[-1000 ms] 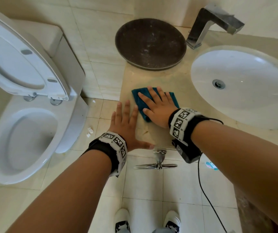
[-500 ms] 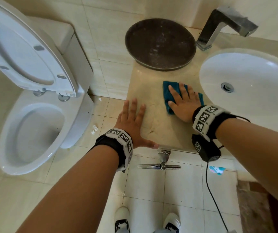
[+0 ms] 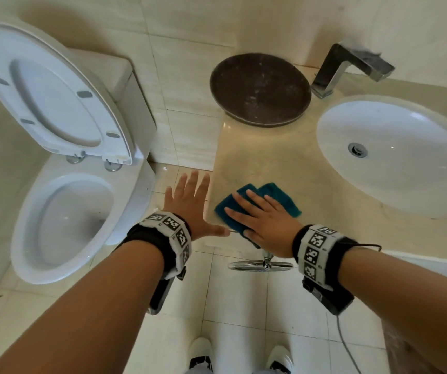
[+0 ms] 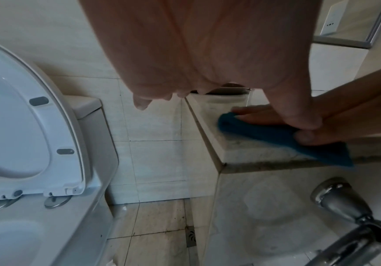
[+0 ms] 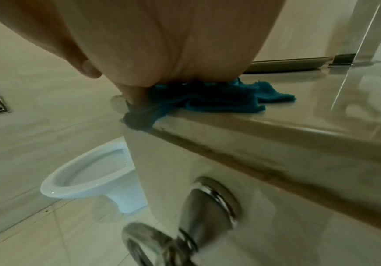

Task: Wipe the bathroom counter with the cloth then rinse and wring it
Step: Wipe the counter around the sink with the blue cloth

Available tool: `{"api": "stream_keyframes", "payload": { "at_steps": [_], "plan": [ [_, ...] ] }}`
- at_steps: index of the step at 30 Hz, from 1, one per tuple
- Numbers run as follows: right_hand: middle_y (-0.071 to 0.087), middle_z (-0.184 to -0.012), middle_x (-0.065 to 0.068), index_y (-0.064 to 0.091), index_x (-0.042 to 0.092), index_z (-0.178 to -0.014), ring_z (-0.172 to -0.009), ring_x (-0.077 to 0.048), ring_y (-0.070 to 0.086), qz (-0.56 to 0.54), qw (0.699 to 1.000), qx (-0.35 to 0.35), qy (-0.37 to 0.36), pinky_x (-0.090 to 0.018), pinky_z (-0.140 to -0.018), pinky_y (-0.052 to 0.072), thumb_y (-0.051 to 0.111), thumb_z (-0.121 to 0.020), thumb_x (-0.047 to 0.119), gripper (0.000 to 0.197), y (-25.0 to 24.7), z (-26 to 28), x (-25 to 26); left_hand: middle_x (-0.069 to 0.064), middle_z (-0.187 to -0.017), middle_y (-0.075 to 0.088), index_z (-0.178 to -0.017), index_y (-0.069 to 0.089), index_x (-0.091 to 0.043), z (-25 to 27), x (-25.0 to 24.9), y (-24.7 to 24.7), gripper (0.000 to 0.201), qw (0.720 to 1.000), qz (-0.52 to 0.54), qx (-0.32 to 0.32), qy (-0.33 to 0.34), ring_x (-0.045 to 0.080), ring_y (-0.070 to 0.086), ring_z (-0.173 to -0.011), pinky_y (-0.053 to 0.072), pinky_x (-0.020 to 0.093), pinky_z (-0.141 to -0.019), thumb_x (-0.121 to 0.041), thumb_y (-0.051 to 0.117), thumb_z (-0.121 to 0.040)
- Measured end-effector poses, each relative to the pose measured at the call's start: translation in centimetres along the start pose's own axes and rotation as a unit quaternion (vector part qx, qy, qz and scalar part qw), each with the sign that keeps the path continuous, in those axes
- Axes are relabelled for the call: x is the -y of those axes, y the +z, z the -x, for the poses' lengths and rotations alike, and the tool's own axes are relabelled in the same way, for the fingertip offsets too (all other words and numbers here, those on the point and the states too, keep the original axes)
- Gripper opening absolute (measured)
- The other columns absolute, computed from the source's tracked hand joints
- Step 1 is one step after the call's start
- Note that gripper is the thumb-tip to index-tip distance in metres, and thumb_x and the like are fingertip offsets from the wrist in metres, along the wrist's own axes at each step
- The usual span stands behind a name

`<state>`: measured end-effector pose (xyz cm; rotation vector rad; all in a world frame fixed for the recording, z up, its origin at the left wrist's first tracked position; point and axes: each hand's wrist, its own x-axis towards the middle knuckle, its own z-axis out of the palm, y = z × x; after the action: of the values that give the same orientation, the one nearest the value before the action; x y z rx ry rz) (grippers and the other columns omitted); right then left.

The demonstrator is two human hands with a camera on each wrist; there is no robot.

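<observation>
A teal cloth (image 3: 276,197) lies at the front left corner of the beige marble counter (image 3: 270,157), one corner hanging over the front edge (image 4: 335,158). My right hand (image 3: 257,215) presses flat on it with straight, spread fingers; in the right wrist view the cloth (image 5: 219,100) bunches under the palm. My left hand (image 3: 190,197) is open beside the counter's left edge, fingers spread over the floor, with its thumb at the counter's front corner. The white sink (image 3: 395,155) is to the right, with the chrome faucet (image 3: 349,68) behind it.
A dark round tray (image 3: 260,89) sits at the back of the counter against the wall. A toilet (image 3: 63,217) with its lid (image 3: 52,95) raised stands left of the counter. A chrome towel ring (image 3: 262,264) juts from the counter's front below my right wrist.
My right hand has slid the cloth from beside the sink back to the counter's front left corner. My left hand has shifted off the counter top to its left edge.
</observation>
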<state>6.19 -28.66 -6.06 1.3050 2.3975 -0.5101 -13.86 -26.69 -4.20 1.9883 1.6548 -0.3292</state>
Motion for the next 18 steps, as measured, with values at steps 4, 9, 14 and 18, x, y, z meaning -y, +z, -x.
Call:
{"api": "stream_keyframes", "payload": {
  "at_steps": [4, 9, 14, 18],
  "plan": [
    [-0.022, -0.155, 0.012, -0.008, 0.046, -0.145, -0.143, -0.016, -0.023, -0.010, 1.000, -0.016, 0.010, -0.043, -0.117, -0.011, 0.021, -0.100, 0.040, 0.053, -0.5, -2.9, 1.3, 0.000, -0.154, -0.026, -0.147, -0.018, -0.023, -0.4, -0.1, 0.1, 0.124, 0.999, 0.002, -0.007, 0.031, 0.021, -0.021, -0.143, -0.006, 0.046, -0.115, -0.072, 0.062, -0.066],
    [-0.023, -0.155, 0.010, -0.007, 0.039, -0.147, -0.142, -0.017, -0.024, -0.027, 0.997, -0.003, 0.073, -0.045, -0.116, -0.014, 0.021, -0.099, 0.044, 0.056, -2.4, -6.1, 0.2, -0.001, -0.155, -0.025, -0.147, -0.018, -0.022, -2.4, -1.0, 0.7, 0.119, 0.999, 0.007, -0.023, 0.039, 0.019, -0.020, -0.143, -0.005, 0.045, -0.117, -0.066, 0.062, -0.072],
    [-0.023, -0.154, 0.013, -0.007, 0.045, -0.145, -0.143, -0.016, -0.021, -0.073, 0.988, -0.029, 0.134, -0.046, -0.116, -0.011, 0.018, -0.098, 0.048, 0.053, -2.9, -7.3, -2.8, 0.000, -0.152, -0.031, -0.145, -0.024, -0.017, -4.5, -3.6, 2.2, 0.119, 0.998, 0.036, -0.017, 0.047, 0.021, -0.024, -0.142, -0.003, 0.044, -0.117, -0.065, 0.059, -0.075],
    [-0.023, -0.154, 0.013, -0.008, 0.049, -0.143, -0.143, -0.016, -0.021, -0.090, 0.980, -0.042, 0.171, -0.046, -0.116, -0.011, 0.017, -0.098, 0.048, 0.052, -2.9, -7.6, -4.3, 0.000, -0.151, -0.035, -0.144, -0.025, -0.020, -5.4, -4.8, 3.0, 0.114, 0.999, 0.015, -0.019, 0.026, 0.029, -0.032, -0.138, -0.006, 0.048, -0.117, -0.073, 0.049, -0.076]
  ]
}}
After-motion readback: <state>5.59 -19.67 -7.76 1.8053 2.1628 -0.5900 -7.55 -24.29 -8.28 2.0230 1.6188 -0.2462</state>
